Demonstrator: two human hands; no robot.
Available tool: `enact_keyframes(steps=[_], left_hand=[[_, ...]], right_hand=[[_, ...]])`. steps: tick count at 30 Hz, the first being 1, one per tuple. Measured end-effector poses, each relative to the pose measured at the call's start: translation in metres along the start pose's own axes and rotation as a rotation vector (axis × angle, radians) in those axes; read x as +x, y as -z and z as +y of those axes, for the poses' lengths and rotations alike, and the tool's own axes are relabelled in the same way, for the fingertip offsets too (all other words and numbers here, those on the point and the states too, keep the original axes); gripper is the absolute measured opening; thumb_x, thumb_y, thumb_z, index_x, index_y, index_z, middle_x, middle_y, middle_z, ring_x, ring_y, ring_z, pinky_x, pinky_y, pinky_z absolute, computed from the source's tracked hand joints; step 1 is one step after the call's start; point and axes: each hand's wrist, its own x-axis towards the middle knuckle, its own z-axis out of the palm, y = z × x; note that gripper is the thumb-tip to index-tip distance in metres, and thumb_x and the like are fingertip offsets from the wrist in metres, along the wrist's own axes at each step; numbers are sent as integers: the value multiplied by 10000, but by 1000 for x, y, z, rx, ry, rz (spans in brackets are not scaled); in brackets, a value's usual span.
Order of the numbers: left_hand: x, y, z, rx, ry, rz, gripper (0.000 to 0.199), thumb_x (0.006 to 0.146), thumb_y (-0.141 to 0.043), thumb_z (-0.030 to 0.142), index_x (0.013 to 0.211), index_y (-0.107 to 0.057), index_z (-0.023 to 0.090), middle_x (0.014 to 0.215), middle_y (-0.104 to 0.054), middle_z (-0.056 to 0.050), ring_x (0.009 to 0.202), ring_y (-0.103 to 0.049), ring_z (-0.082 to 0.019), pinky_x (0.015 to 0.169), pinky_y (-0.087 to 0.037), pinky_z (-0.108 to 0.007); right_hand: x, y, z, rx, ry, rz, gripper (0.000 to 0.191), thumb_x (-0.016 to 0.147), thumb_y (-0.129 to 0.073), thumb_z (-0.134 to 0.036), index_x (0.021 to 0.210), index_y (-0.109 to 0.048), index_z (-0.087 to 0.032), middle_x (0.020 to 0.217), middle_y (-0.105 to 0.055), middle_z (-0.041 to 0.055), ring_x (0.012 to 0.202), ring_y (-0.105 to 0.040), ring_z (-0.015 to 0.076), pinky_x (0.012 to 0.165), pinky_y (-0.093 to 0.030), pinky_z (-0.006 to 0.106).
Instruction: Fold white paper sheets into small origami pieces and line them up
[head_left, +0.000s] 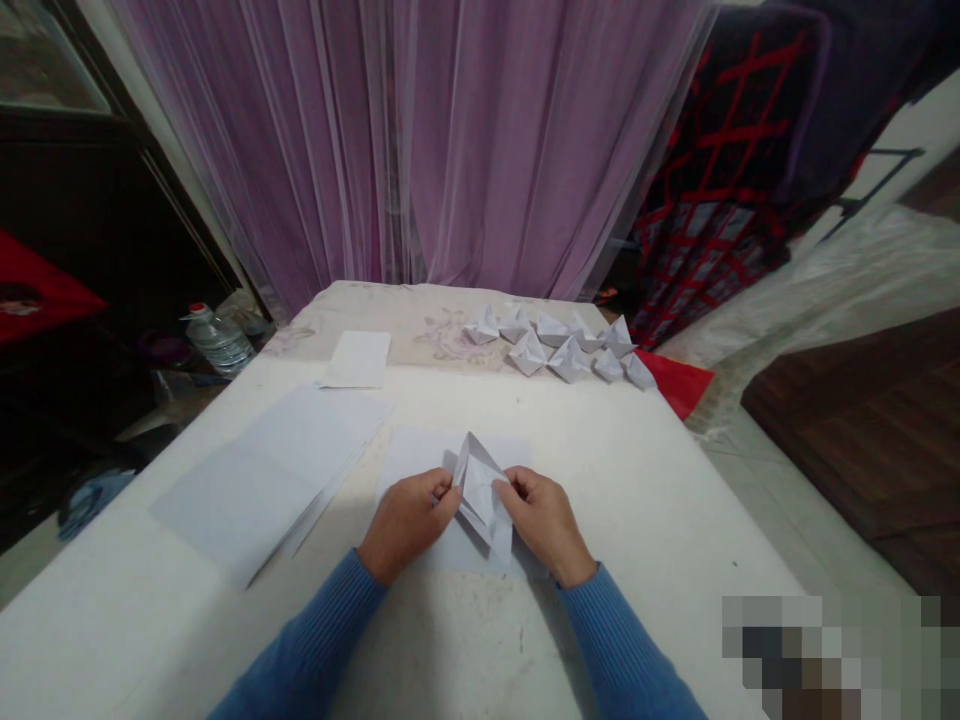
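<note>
Between my two hands is a folded white paper boat (480, 490), its pointed tip facing away from me. The thumb and fingers of my left hand (412, 515) pinch its left side. My right hand (546, 520) pinches the right side the same way. Beneath the boat, a flat white sheet of paper (409, 455) lies on the table. Several finished paper boats (568, 358) stand in two rows at the far right of the table.
A stack of white paper (277, 470) lies at the left, with a smaller white paper (360, 358) beyond it. The white-covered table (637, 560) ends before a purple curtain (487, 140). On the left stands a plastic bottle (217, 338); a red item (675, 383) is past the right edge.
</note>
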Motion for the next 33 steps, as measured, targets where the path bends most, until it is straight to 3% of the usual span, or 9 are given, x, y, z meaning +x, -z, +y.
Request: enact_keyframes(steps=[10, 17, 26, 33], left_hand=[[1, -4, 7, 175, 68, -57, 270, 841, -494, 302, 597, -531, 193, 548, -468, 36, 534, -428, -115, 545, -239, -253], [1, -2, 6, 255, 97, -53, 254, 816, -493, 293, 580, -519, 204, 549, -498, 28, 556, -456, -132, 560, -242, -269], [8, 2, -5, 240, 88, -145, 237, 789, -479, 263, 568, -529, 191, 558, -479, 28, 564, -422, -123, 551, -224, -264], [11, 4, -8, 272, 60, -201, 295, 858, -469, 312, 622, -587, 180, 601, -535, 12, 581, -457, -126, 554, -237, -260]], right_hand=[[-6, -3, -16, -215, -37, -26, 218, 807, -547, -359, 667, -637, -218, 566, -562, -29, 554, -487, 126, 542, -285, 232], [-5, 0, -18, -381, -81, -62, 179, 814, -560, -300, 674, -641, -224, 609, -614, -4, 596, -507, 140, 553, -248, 251], [0, 8, -14, -343, -138, -147, 108, 735, -566, -223, 681, -659, -214, 626, -617, -15, 597, -507, 127, 551, -248, 244], [2, 11, -12, -359, -103, -221, 121, 729, -579, -212, 640, -659, -196, 614, -609, -9, 597, -496, 125, 548, -251, 237]])
